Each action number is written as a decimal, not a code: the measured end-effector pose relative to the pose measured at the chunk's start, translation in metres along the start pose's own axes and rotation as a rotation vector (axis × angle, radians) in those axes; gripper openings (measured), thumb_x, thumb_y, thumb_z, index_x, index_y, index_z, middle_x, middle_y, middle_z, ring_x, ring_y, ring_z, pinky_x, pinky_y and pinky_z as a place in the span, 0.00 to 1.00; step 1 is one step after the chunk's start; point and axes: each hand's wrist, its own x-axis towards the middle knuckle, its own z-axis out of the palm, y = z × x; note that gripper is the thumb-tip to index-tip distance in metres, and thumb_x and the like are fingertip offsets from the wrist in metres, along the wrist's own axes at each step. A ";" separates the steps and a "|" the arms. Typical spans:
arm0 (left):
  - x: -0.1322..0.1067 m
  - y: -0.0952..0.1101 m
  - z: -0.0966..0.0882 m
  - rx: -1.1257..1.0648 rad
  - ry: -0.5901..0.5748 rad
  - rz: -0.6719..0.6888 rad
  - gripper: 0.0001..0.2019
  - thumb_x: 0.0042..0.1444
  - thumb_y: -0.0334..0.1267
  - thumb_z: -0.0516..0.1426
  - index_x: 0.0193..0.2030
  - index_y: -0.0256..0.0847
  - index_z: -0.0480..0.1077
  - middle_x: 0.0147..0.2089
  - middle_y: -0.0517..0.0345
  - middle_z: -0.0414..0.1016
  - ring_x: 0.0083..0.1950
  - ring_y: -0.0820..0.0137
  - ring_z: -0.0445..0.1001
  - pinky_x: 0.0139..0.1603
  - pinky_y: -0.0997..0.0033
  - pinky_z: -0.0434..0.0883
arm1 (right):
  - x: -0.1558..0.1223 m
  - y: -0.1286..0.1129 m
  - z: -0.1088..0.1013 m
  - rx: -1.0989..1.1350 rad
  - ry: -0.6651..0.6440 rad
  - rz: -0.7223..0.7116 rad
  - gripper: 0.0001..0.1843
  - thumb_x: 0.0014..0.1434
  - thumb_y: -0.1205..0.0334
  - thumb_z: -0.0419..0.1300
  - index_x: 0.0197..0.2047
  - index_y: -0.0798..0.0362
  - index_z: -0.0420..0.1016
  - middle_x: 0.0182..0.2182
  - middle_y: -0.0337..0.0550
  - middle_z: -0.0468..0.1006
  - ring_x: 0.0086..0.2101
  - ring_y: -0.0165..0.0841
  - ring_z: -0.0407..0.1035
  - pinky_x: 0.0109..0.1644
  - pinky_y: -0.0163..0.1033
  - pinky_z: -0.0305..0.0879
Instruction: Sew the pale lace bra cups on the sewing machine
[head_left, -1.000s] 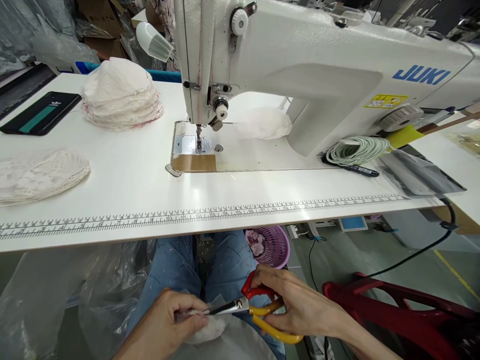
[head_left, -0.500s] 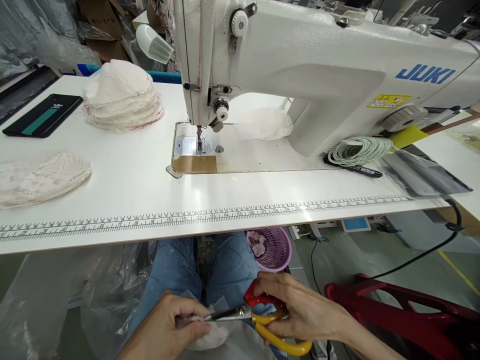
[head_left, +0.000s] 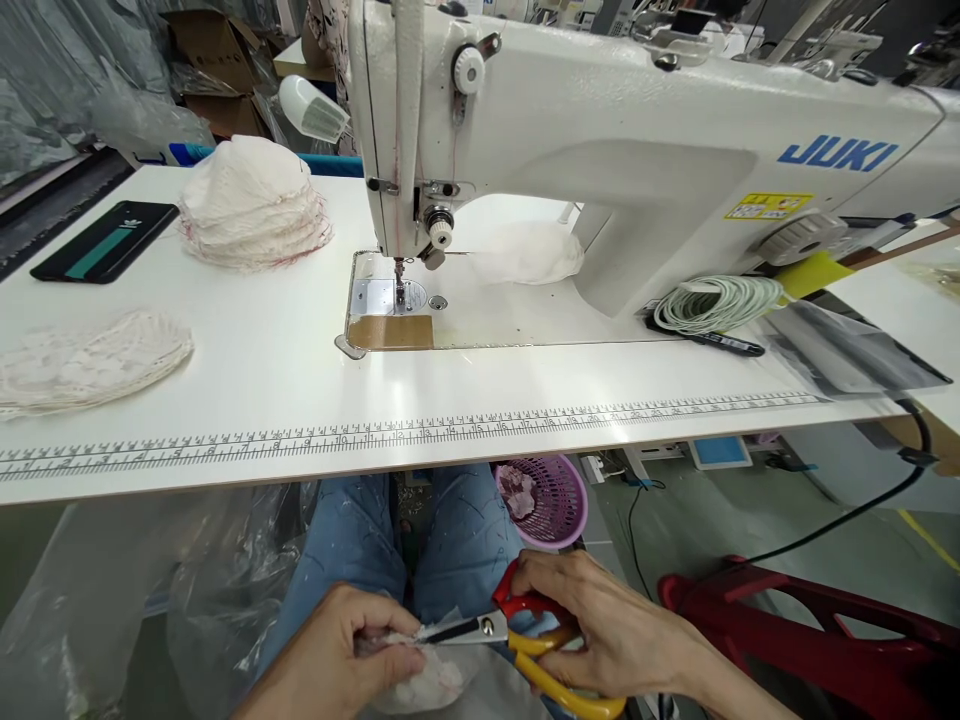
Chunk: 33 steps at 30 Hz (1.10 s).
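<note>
Low over my lap, my left hand (head_left: 367, 650) pinches a piece of white fabric (head_left: 427, 685) between thumb and fingers. My right hand (head_left: 592, 625) grips a pair of scissors (head_left: 529, 640) with one red and one yellow handle. The blades point left and their tips reach the fabric right beside my left fingertips. The blades look slightly parted. The fabric's lower part hangs below the blades, and its left part is hidden in my left hand.
A JUKI sewing machine (head_left: 600, 130) stands on the white table (head_left: 262, 370). Two fabric stacks, a tall one (head_left: 251, 205) and a flat one (head_left: 90, 360), lie left, near a black phone-shaped item (head_left: 105, 242). A purple basket (head_left: 562, 500) sits below; a red stand (head_left: 810, 630) is at right.
The view has shifted slightly. The scissor blades appear a little more parted at the fabric, while both hands keep nearly the same place and grip.
</note>
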 end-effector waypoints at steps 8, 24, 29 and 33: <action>0.001 0.000 0.003 0.040 0.022 0.014 0.20 0.47 0.52 0.57 0.30 0.35 0.78 0.23 0.59 0.64 0.26 0.73 0.56 0.26 0.76 0.53 | -0.007 0.001 0.002 -0.015 0.024 0.016 0.21 0.45 0.69 0.59 0.46 0.50 0.69 0.41 0.42 0.74 0.38 0.34 0.69 0.40 0.33 0.59; 0.002 0.004 0.008 0.025 -0.009 0.005 0.19 0.47 0.50 0.57 0.29 0.33 0.77 0.22 0.60 0.63 0.25 0.73 0.55 0.26 0.75 0.52 | -0.007 0.004 0.012 0.040 0.016 0.002 0.22 0.46 0.68 0.60 0.47 0.50 0.68 0.42 0.42 0.74 0.40 0.35 0.69 0.45 0.36 0.58; 0.003 0.002 0.008 0.017 0.000 -0.007 0.20 0.45 0.51 0.57 0.29 0.32 0.77 0.21 0.61 0.60 0.25 0.73 0.54 0.25 0.74 0.52 | -0.004 0.005 0.010 -0.011 -0.032 -0.016 0.18 0.48 0.69 0.60 0.44 0.52 0.69 0.36 0.41 0.74 0.33 0.33 0.68 0.37 0.33 0.59; 0.003 0.001 0.008 0.010 0.000 -0.019 0.22 0.44 0.52 0.58 0.31 0.30 0.78 0.21 0.61 0.60 0.25 0.73 0.55 0.26 0.74 0.51 | -0.003 0.005 0.011 0.012 -0.014 -0.013 0.20 0.47 0.69 0.60 0.46 0.52 0.69 0.38 0.42 0.75 0.35 0.34 0.69 0.40 0.34 0.59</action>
